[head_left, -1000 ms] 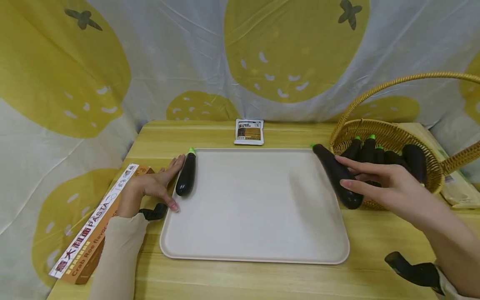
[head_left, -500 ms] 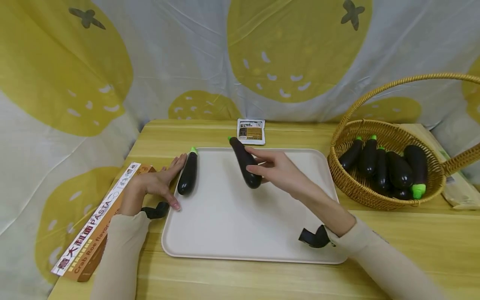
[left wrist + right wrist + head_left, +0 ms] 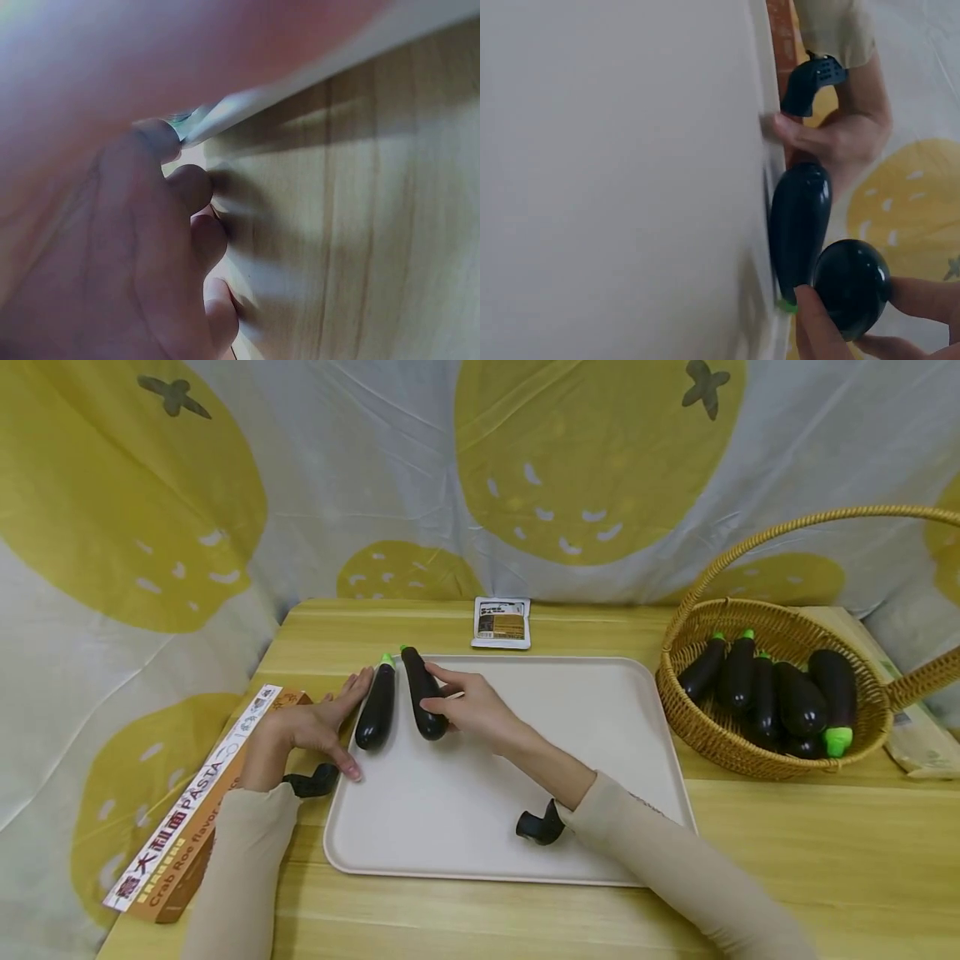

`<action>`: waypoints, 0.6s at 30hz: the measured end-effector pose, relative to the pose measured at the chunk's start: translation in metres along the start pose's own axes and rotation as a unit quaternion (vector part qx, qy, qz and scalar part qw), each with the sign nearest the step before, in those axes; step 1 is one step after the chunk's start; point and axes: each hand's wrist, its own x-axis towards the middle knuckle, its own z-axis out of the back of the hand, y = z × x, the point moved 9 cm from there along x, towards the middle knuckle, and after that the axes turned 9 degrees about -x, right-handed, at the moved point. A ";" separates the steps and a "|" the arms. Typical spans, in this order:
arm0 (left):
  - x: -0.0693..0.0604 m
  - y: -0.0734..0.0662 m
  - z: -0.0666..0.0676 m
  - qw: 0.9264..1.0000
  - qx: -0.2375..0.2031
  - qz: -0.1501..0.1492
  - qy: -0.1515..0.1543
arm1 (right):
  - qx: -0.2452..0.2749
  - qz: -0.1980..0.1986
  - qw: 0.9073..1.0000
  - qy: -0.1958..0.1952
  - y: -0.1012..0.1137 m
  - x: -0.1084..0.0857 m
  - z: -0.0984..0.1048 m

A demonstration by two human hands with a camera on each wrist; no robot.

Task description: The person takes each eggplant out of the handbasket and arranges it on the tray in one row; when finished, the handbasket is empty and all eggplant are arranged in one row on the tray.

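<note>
My right hand (image 3: 480, 714) pinches a dark eggplant (image 3: 420, 689) with a green tip between thumb and fingers, over the left part of the white tray (image 3: 487, 793). Just left of it, a second eggplant (image 3: 377, 710) lies along the tray's left edge, its green end away from me. The right wrist view shows the held eggplant (image 3: 853, 289) end-on beside the lying one (image 3: 801, 225). Whether the held one touches the tray is unclear. My left hand (image 3: 318, 731) rests at the tray's left edge, thumb on the rim and fingers spread on the wooden table (image 3: 337, 195).
At the right stands a wicker basket (image 3: 697, 747) with a tall handle, holding several eggplants (image 3: 801, 697). A small sachet (image 3: 501, 623) lies behind the tray. A long pasta box (image 3: 187, 810) is beside my left forearm. Behind the basket lies a pale packet (image 3: 926, 743).
My right hand has carried the eggplant left from beside the basket, across the tray, to near the lying eggplant. My left hand has stayed at the tray's edge.
</note>
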 end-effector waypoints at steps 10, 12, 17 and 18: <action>0.001 0.000 0.001 1.000 0.008 0.001 -0.001 | -0.079 -0.018 0.995 -0.057 -0.006 0.016 -0.012; 0.001 0.000 0.001 1.000 0.007 0.005 -0.001 | -0.090 -0.015 0.994 -0.059 -0.006 0.018 -0.015; 0.000 0.000 0.001 1.000 0.002 0.010 -0.001 | -0.122 0.002 0.990 -0.065 -0.004 0.020 -0.019; 0.000 0.000 0.001 1.000 0.001 0.010 -0.001 | -0.129 0.005 0.989 -0.065 -0.004 0.020 -0.020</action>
